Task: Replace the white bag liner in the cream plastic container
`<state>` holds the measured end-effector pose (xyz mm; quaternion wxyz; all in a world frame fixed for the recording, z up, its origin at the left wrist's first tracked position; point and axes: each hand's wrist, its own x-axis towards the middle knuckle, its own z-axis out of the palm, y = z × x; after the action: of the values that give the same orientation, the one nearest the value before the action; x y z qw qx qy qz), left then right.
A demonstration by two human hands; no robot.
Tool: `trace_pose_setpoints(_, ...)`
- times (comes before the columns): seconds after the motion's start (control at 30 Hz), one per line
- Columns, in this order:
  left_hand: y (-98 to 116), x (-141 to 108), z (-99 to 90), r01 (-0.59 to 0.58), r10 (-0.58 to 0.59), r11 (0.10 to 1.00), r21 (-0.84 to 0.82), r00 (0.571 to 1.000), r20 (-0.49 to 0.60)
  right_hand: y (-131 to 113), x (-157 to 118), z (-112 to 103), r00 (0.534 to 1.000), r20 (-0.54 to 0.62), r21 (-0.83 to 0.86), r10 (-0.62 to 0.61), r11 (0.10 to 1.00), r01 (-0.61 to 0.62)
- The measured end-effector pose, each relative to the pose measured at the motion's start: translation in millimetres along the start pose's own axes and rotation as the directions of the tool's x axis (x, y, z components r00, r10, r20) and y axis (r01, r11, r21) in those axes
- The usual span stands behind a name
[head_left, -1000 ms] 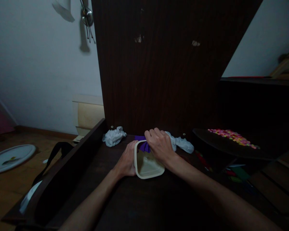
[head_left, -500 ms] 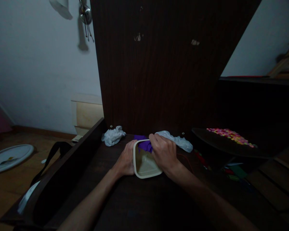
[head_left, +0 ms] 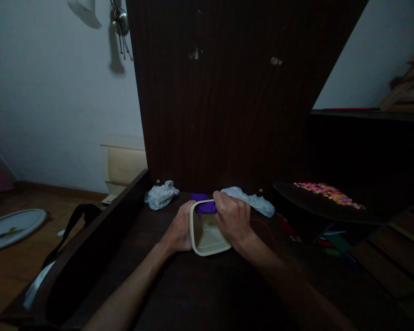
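Note:
A pale cream, square-rimmed container (head_left: 212, 236) is tilted with its opening toward me, above the dark desk surface (head_left: 179, 294). My left hand (head_left: 181, 230) grips its left side. At the upper right rim, my right hand (head_left: 232, 218) is closed on a purple cloth (head_left: 206, 207), part of which lies inside the container's opening. More purple shows behind the rim; whether it is the same piece, I cannot tell. The fingertips of my right hand are partly hidden.
Crumpled white plastic bags lie at the back left (head_left: 162, 195) and back right (head_left: 260, 203). A dark raised board (head_left: 96, 234) borders the left side. Colourful small pieces (head_left: 327, 193) cover part of a shelf at right. A tall dark panel (head_left: 221, 115) stands behind.
The purple cloth inside the container has shifted slightly along the upper rim with my right hand's small motion. The whole view has moved a little; both hands keep their hold.

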<state>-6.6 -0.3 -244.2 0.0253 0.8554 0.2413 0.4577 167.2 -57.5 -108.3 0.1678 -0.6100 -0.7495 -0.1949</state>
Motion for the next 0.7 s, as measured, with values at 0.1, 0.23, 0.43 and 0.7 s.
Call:
trace_pose_setpoints(0.1, 0.7, 0.6, -0.3, -0.008, 0.008, 1.000, 0.017, 1.000, 0.001, -3.5, 2.5, -0.2, 1.000, 0.016, 0.009, -0.005, 1.000, 0.005)
trace_pose_setpoints(0.23, 1.3, 1.8, 0.5, -0.025, 0.025, 0.999, 0.025, 1.000, -0.011, -8.1, 1.2, 5.1, 0.999, 0.043, 0.065, 0.027, 0.997, -0.030)
trace_pose_setpoints(0.43, -0.7, 0.8, 2.2, -0.019, 0.019, 1.000, 0.024, 1.000, -0.012, -4.1, -1.1, 17.9, 0.997, -0.048, 0.268, 0.067, 0.962, -0.052)
trace_pose_setpoints(0.7, 0.4, -1.4, 1.9, -0.022, 0.022, 0.999, 0.032, 1.000, -0.010, -9.8, -2.6, 22.3, 0.985, 0.106, 0.162, 0.133, 0.975, -0.149)
